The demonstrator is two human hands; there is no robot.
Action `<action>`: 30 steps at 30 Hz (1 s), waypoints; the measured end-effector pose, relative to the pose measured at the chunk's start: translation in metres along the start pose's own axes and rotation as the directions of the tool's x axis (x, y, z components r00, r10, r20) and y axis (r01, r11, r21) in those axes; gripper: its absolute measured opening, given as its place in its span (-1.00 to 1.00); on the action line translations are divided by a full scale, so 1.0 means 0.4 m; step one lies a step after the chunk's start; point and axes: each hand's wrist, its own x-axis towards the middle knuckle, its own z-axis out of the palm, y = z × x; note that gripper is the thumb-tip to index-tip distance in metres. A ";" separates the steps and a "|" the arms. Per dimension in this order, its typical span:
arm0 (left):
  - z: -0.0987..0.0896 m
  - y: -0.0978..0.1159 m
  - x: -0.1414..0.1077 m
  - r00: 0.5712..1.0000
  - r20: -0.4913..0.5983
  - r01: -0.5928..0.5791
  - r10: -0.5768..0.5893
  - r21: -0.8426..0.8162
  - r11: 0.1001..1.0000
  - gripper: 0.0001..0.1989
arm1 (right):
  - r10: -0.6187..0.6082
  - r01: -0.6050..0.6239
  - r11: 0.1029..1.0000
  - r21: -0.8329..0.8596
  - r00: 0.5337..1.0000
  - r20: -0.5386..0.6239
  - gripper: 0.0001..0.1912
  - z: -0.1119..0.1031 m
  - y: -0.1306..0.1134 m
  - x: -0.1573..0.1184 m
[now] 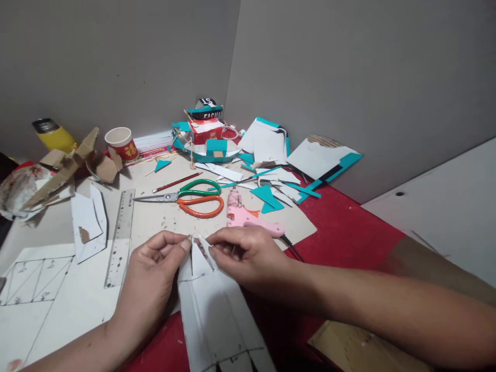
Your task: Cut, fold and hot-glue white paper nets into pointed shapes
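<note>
A long piece of white cardboard (220, 315) with drawn fold lines and pointed flaps at its far end lies between my hands. My left hand (160, 268) pinches its left pointed flap between thumb and fingers. On the other side, my right hand (248, 256) has its fingers closed on the right flap. A middle flap (200, 261) stands between them. Just beyond my hands are scissors (182, 196) with green and orange handles and a pink glue gun (251, 219). A clear ruler (120, 237) lies left of my left hand.
A paper cup (119, 142), a yellow bottle (56, 135) and brown cardboard scraps (103, 165) stand at the back left. A small teal model boat (211, 152) sits by the wall. White and teal offcuts (267, 196) lie at right. A drawn sheet (58, 320) lies at left.
</note>
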 end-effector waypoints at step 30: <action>0.009 -0.010 -0.008 0.996 -0.009 0.086 -0.085 0.050 0.995 -0.91 | -0.146 0.172 0.959 -0.226 0.981 0.126 -0.87 -0.018 -0.006 -0.018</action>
